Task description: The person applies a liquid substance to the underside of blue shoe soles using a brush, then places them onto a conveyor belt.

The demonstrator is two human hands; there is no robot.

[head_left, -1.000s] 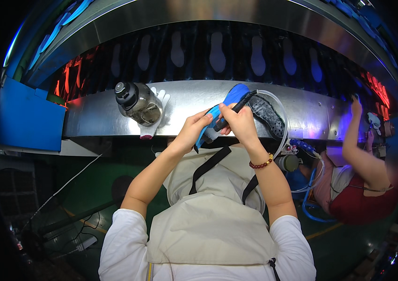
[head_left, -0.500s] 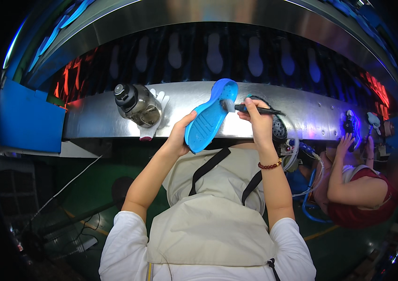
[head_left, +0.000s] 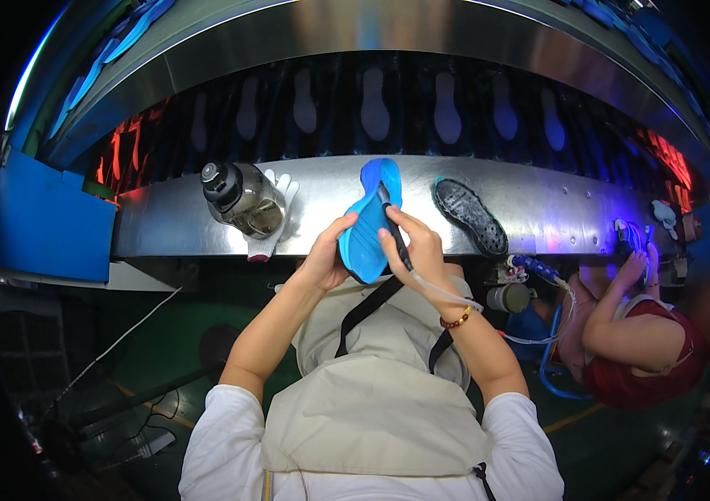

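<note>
My left hand (head_left: 325, 253) grips a blue shoe sole (head_left: 361, 242) by its near left edge, fingers underneath. The sole is held over the front edge of the metal ledge (head_left: 321, 225), with one end toward me and the other pointing away. My right hand (head_left: 423, 253) is closed round the black handle of a brush (head_left: 396, 232), whose head end reaches into the sole's hollow; the bristles cannot be made out. Right of the hands, a black sole with a perforated surface (head_left: 472, 219) lies on the ledge.
A dark bottle (head_left: 246, 200) stands on the left beside a white glove (head_left: 285, 190). Beyond the ledge, a dark conveyor (head_left: 338, 108) carries several sole shapes. A clear hose (head_left: 447, 294) runs near my right wrist. At right, another person (head_left: 639, 334) works at the ledge.
The blue sole has turned and come slightly nearer. My right hand has moved left and toward me, swinging the brush handle from sideways to pointing at me. The black sole is now uncovered.
</note>
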